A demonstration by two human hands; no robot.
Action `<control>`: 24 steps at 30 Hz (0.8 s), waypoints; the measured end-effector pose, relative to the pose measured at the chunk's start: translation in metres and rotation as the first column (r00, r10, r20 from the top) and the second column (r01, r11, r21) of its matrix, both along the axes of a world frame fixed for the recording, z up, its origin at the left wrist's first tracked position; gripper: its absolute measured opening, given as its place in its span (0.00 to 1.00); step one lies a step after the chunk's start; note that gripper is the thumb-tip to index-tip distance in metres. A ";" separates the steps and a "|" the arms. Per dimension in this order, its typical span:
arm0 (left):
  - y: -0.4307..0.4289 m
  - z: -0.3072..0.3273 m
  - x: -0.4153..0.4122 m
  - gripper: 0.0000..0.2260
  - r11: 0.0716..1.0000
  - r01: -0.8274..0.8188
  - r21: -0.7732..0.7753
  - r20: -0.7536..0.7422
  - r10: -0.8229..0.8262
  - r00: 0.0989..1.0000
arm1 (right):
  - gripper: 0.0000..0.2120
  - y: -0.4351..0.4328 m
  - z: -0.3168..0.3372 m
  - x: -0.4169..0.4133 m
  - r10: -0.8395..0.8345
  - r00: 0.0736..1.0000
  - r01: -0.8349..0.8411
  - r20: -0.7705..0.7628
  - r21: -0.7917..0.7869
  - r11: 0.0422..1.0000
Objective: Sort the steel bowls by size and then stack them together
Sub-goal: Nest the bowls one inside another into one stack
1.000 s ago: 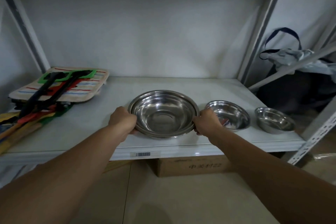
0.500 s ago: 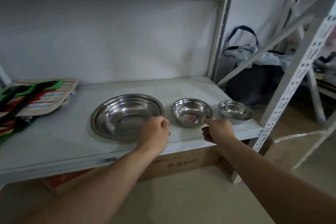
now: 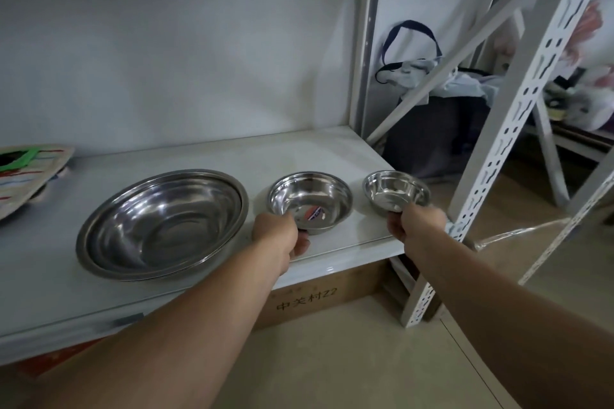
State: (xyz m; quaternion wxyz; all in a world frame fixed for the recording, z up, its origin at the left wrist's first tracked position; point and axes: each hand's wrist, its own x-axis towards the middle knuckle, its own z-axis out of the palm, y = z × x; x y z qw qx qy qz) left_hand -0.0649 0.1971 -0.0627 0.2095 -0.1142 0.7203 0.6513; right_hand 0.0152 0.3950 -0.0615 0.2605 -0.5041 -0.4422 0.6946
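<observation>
A white metal shelf (image 3: 206,156) carries everything here, and the medium bowl (image 3: 310,201) near its front edge serves as the marker for the rest. Far to the left of that bowl, at the picture's left border, a striped mat (image 3: 30,176) with green and dark pieces on top lies on the shelf, only partly in view. Just left of the medium bowl sits the large bowl (image 3: 162,222), upright and flat on the shelf, its rim close to the medium bowl's rim without clearly touching it. No hand is on it.

The medium bowl stands upright with a small red-and-blue sticker inside. The left hand (image 3: 277,237) meets it at its near rim, the fingers curled around the edge in a closed grip on the bowl; whether the bowl is off the shelf cannot be told.

To the right of the medium bowl, apart from it, is the small bowl (image 3: 395,191), at the shelf's front right corner. The right hand (image 3: 413,224) has a clenched grip on its near rim, thumb side up, and the bowl looks slightly tilted toward the hand.

Below the medium bowl, under the shelf, a cardboard box (image 3: 319,295) with printed characters stands on the floor. Right of the small bowl rises a perforated white upright (image 3: 518,103), and behind it a dark bag (image 3: 435,133) holding pale cloth.
</observation>
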 end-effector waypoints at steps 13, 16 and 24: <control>-0.096 0.084 -0.037 0.11 0.991 -0.129 -0.043 -0.294 0.110 0.949 | 0.04 -0.059 0.047 -0.001 0.148 0.975 -0.133 -0.164 0.097 0.986; -0.157 0.083 -0.052 0.10 0.965 -0.208 -0.158 -0.292 0.155 0.944 | 0.04 -0.092 0.058 -0.012 0.241 0.949 -0.220 -0.203 0.118 0.968; -0.222 0.046 -0.066 0.03 0.933 -0.098 -0.346 -0.127 0.057 0.990 | 0.06 -0.169 0.073 -0.042 0.459 0.873 -0.424 -0.167 0.207 0.882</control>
